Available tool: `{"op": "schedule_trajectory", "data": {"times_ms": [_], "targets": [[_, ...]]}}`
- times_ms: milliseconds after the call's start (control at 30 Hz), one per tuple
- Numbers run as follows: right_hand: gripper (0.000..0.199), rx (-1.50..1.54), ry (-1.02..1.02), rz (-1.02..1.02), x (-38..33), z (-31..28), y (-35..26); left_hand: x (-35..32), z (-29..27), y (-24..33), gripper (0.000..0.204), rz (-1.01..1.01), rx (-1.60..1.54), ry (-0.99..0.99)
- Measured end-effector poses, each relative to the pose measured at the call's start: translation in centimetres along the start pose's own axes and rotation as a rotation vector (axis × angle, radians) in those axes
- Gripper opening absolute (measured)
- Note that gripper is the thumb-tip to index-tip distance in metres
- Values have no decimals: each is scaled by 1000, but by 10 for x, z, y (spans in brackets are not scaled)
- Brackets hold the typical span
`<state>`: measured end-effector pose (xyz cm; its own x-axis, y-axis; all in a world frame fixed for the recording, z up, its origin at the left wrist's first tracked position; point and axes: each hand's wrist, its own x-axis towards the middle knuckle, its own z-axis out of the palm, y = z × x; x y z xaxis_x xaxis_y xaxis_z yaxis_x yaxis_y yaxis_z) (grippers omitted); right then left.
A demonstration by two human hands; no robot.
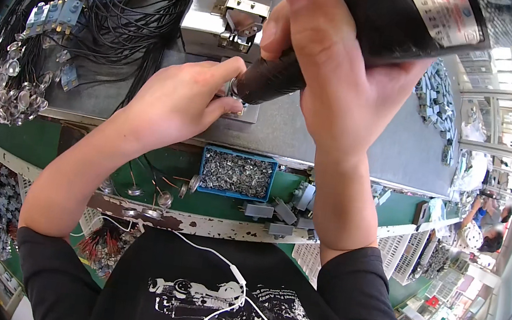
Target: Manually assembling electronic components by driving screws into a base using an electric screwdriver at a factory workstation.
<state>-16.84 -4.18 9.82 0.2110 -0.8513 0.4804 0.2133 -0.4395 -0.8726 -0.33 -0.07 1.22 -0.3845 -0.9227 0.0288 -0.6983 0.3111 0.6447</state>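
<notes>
My right hand (348,88) is wrapped round a thick black power screwdriver (272,80), which slants down to the left. Its tip meets the fingers of my left hand (171,95) over a small metal plate (248,115) on the grey worktop (310,138). Thumb and forefinger of the left hand pinch closed around the tip; whatever small part lies between them is mostly hidden. Just beyond stands a metal fixture (244,21) with a notched block.
Black cables (131,29) with grey-blue switch boxes (50,16) pile up at left. A blue tray (274,181) of small metal parts sits nearer, beside loose grey switches (285,211). More grey-blue pieces (436,99) lie at right. Another person (476,238) works far right.
</notes>
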Motion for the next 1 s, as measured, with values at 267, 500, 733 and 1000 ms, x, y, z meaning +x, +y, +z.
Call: {"op": "schedule_trajectory", "data": {"times_ms": [267,500,733,1000], "targets": [[29,-33,-133,141,-2,-10,-9,-4,7,-6,34,41,53,28],[25,-178,-100,-34,-4,-9,0,-3,8,-15,40,243,113,228],[44,239,-98,-209,0,-26,-27,-14,-17,-10,33,345,34,26],[78,-326,125,-89,-1,-35,-6,-11,-30,-3,35,485,359,315]]}}
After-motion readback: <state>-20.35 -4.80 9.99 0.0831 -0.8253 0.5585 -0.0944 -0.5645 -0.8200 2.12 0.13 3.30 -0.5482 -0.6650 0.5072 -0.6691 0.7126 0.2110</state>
